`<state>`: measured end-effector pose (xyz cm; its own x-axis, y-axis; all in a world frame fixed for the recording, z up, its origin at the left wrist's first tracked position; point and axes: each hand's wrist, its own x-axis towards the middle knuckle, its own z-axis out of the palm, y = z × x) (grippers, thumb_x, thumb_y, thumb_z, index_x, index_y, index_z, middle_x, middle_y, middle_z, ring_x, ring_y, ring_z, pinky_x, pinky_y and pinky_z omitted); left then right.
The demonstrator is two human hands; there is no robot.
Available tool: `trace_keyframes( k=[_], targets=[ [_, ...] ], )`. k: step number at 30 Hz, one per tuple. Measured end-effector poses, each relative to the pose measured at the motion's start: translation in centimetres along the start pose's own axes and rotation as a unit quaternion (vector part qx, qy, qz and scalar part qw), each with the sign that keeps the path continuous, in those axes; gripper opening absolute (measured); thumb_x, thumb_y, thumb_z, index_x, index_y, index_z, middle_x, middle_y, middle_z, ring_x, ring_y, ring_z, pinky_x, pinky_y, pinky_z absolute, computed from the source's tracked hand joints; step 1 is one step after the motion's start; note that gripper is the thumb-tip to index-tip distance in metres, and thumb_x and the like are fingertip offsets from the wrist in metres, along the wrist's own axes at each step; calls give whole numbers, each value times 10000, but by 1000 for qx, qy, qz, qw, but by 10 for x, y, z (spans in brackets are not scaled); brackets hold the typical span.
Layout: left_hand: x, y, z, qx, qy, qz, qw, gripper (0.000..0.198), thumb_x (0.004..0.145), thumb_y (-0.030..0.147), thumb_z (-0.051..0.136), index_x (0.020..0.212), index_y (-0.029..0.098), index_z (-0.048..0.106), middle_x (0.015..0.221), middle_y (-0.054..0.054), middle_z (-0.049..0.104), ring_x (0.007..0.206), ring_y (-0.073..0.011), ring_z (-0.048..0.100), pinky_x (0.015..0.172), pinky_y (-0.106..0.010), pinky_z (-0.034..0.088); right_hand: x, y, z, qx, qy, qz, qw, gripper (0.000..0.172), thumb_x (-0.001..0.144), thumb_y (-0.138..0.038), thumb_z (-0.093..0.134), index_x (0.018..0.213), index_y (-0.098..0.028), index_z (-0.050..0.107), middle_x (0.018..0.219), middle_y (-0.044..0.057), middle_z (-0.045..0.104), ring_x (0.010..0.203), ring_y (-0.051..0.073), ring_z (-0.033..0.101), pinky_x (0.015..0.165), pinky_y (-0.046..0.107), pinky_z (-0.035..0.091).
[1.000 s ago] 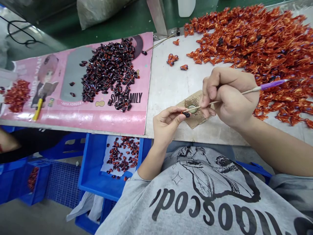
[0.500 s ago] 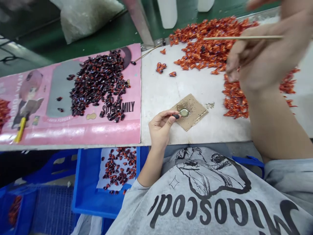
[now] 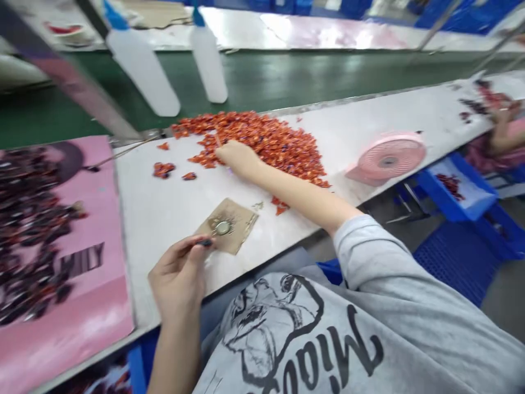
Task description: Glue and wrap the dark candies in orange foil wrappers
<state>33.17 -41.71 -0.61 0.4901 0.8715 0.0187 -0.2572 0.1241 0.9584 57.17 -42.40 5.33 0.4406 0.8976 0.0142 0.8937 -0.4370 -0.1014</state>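
Observation:
My left hand is closed in a pinch on a small dark piece, just beside the near-left edge of a cardboard square. On that cardboard sits a small round metal cap with dark spatter around it. My right hand reaches to the left part of a heap of small orange pieces. Its fingertips are among the pieces and mostly hidden, so whether they grip one cannot be made out. Several loose orange pieces lie left of the heap.
A pink mat carries a pile of dark pieces on the left. Two white squeeze bottles stand beyond the table. A pink fan is to the right, near another person's arm and blue trays.
The view has swung to the right. My right hand has gone from raised and blurred, with a thin stick across it, down to the orange heap. The left hand keeps its pinch.

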Motion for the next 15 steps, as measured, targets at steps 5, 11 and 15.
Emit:
trace_keyframes(
  k=[5, 11, 15],
  targets=[
    [-3, 15, 6, 9, 10, 0, 1000, 326, 527, 375, 951, 710, 201, 746, 711, 27, 752, 661, -132, 702, 681, -255, 625, -23, 0, -21, 13, 49, 1, 999, 184, 995, -117, 534, 1150, -99, 632, 1220, 71, 646, 1145, 199, 645, 999, 405, 556],
    [-12, 37, 26, -29, -66, -29, 997, 241, 592, 305, 932, 726, 207, 758, 843, 4, 804, 850, -151, 762, 810, -220, 635, -93, -9, -20, 239, 34, -97, 966, 60, 959, -197, 613, 942, -152, 579, 903, -44, 696, 809, 31, 687, 770, 110, 548],
    [-21, 47, 35, -43, -144, -79, 986, 208, 628, 334, 921, 738, 230, 779, 923, -17, 819, 1025, -187, 761, 869, -203, 629, -140, -18, -1, 640, 19, -51, 767, 391, 763, -425, 841, 793, -126, 591, 722, -15, 650, 618, 71, 611, 614, 197, 526]
  ],
)
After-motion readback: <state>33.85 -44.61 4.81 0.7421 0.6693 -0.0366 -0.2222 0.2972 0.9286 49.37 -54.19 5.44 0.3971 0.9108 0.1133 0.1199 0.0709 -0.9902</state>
